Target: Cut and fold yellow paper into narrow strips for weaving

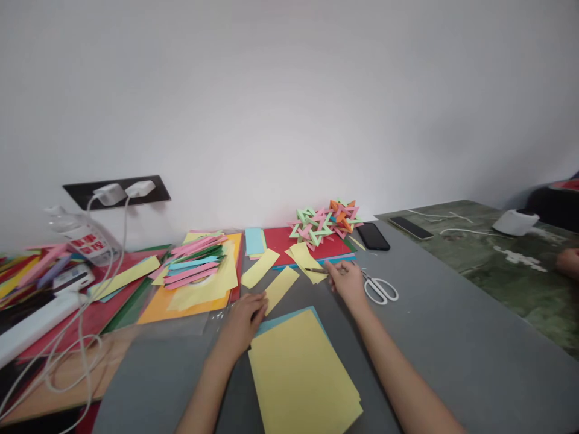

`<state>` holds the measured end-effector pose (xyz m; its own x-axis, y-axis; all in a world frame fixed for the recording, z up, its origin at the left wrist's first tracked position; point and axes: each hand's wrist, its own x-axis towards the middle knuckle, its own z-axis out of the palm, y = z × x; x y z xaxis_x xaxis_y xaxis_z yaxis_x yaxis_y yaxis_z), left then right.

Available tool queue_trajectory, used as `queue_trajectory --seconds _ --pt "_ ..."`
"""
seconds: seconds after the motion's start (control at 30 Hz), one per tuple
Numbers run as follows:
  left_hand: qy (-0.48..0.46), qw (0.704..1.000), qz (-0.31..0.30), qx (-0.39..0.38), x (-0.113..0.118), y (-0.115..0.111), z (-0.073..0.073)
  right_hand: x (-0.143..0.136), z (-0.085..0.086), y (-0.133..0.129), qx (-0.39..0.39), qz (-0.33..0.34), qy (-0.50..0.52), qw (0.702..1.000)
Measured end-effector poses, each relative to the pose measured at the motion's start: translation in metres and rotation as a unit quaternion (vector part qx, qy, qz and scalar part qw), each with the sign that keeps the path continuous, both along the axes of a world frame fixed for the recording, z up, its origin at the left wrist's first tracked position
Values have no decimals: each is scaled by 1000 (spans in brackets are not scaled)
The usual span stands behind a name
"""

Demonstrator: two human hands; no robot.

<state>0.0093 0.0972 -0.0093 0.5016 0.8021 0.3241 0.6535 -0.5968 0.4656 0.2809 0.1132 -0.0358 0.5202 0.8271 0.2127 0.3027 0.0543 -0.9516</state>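
Observation:
My left hand (244,318) rests at the lower left end of a yellow paper strip (281,289), its fingers together and touching the strip. My right hand (346,280) is pinched around a thin dark pen-like tool (316,270), which points left over several yellow strips (306,259). Another yellow strip (260,268) lies farther left. Below my hands sits a stack of yellow sheets (303,377) with a blue sheet under it. White-handled scissors (380,290) lie just right of my right hand.
Folded paper models (323,223) sit on red paper (275,239) by the wall. Bundled strips (194,262), a bottle (85,238), cables and a white power strip (38,325) crowd the left. A phone (373,236) lies right; another person's hand (569,262) shows far right.

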Motion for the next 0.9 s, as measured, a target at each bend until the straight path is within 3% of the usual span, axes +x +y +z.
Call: queue_trajectory --seconds 0.13,0.23,0.33,0.47,0.9 --pt "19 999 -23 -18 5 11 13 -3 5 0 33 -10 43 998" --pt "27 995 -91 -21 23 44 23 -4 9 -1 43 -8 47 998" --pt "94 979 -151 -100 48 83 29 -7 10 -3 47 -2 40 998" --pt "172 966 -147 -123 69 114 28 -9 10 -3 55 -5 27 998" --pt "276 941 -91 -173 76 126 32 -9 10 -3 77 -18 -22 997"
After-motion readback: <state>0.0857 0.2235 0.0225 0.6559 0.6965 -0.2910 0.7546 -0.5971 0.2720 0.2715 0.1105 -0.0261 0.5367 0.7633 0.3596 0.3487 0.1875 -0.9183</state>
